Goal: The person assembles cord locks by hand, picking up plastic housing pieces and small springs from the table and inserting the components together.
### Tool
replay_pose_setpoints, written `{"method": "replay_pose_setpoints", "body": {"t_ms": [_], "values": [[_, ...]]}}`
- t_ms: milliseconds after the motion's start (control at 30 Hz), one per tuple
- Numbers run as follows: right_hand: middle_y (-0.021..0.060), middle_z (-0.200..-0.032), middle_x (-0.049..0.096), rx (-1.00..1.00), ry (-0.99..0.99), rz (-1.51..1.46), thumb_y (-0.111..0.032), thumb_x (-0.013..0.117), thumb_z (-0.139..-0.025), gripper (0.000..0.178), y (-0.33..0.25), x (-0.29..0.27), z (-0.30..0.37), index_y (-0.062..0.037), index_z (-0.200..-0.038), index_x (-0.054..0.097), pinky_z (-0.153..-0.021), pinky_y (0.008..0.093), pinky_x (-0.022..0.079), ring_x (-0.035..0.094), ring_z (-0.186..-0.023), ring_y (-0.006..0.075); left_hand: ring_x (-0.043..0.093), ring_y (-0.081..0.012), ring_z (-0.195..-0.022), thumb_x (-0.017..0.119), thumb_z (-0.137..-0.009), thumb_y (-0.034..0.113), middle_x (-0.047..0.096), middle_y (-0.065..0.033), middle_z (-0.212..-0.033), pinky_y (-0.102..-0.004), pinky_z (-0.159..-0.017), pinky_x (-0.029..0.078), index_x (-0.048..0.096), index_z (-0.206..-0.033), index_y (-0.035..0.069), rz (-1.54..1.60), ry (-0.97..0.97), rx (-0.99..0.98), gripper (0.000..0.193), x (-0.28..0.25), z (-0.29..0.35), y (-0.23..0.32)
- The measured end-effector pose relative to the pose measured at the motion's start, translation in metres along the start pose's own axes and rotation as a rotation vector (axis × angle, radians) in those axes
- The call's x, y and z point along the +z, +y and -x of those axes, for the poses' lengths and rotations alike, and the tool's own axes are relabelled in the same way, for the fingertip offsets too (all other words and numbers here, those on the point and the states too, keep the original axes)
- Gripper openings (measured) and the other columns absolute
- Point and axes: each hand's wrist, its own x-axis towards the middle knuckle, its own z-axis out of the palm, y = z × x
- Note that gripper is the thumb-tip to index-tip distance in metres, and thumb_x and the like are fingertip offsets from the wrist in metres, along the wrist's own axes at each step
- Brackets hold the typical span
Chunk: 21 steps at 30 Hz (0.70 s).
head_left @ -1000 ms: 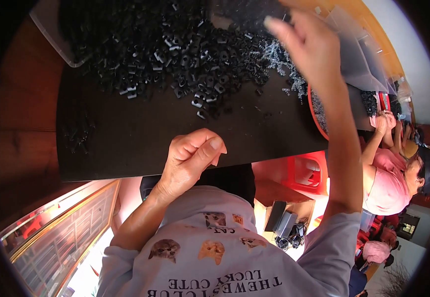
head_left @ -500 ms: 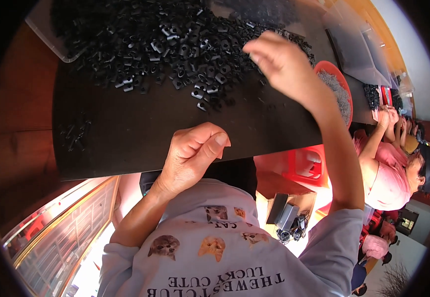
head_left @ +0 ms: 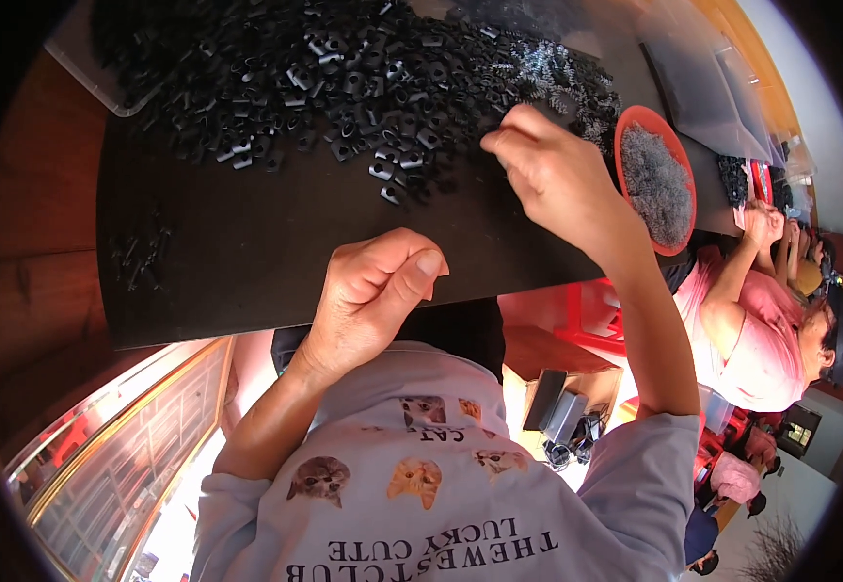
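Note:
My left hand is closed above the near edge of the dark table, its thumb pressed against the curled index finger. What it holds, if anything, is hidden. My right hand is over the table to the right, fingers pinched together and pointing left; any small thing in the pinch cannot be made out. Beyond my hands spreads a large heap of small black parts with round holes. Beside it, past my right hand, lies a pile of dark spring-like pieces.
An orange-red bowl of fine grey pieces stands right of my right forearm. Several thin dark pieces lie at the table's left. A clear plastic bin is at the far right. A person in pink works along the right side.
My right hand has drawn back toward me from the far pile, showing more of the spring-like pieces and the bowl. My left hand stays closed in nearly the same place.

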Motion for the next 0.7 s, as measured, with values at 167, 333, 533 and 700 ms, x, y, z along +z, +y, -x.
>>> {"method": "replay_pose_setpoints", "body": {"t_ms": [167,333,533,700], "values": [[0.0081,-0.1,0.057,0.149,0.112,-0.011,-0.003,0.057,-0.082,0.023,0.035,-0.001,-0.003,-0.0086,-0.103,0.063,-0.07,0.0418,0.051,0.062,-0.086,0.0312,0.05,-0.007,-0.058,0.056,-0.097,0.017,0.056,-0.0013,-0.066,-0.0221,-0.054,0.041,0.063,-0.084,-0.001,-0.014,0.016,0.033,0.023,0.003,0.0,0.0],[0.0091,-0.1,0.056,0.161,0.025,-0.019,-0.004,0.057,-0.086,0.024,0.029,0.006,-0.007,-0.0073,-0.108,0.063,-0.073,0.04,0.05,0.061,-0.088,0.0303,0.05,-0.0071,-0.058,0.056,-0.097,0.016,0.056,-0.001,-0.066,-0.0221,-0.054,0.041,0.063,-0.085,-0.001,-0.019,0.031,0.035,0.022,0.005,0.001,0.001],[0.0077,-0.099,0.057,0.119,0.057,-0.053,-0.003,0.057,-0.082,0.024,0.022,0.003,-0.014,-0.0095,-0.104,0.065,-0.073,0.042,0.052,0.062,-0.09,0.0297,0.049,-0.0067,-0.058,0.056,-0.097,0.015,0.055,-0.0011,-0.066,-0.0223,-0.054,0.04,0.063,-0.085,-0.001,-0.026,0.039,0.039,0.021,0.005,0.003,0.0],[0.0063,-0.098,0.057,-0.032,0.028,-0.151,-0.013,0.062,-0.084,0.022,-0.016,0.001,-0.015,-0.0124,-0.106,0.064,-0.069,0.0396,0.052,0.063,-0.084,0.0281,0.049,-0.0074,-0.059,0.058,-0.096,0.016,0.055,-0.0015,-0.067,-0.023,-0.054,0.04,0.062,-0.084,-0.001,0.003,0.032,0.004,0.022,0.003,0.003,-0.002]]}}
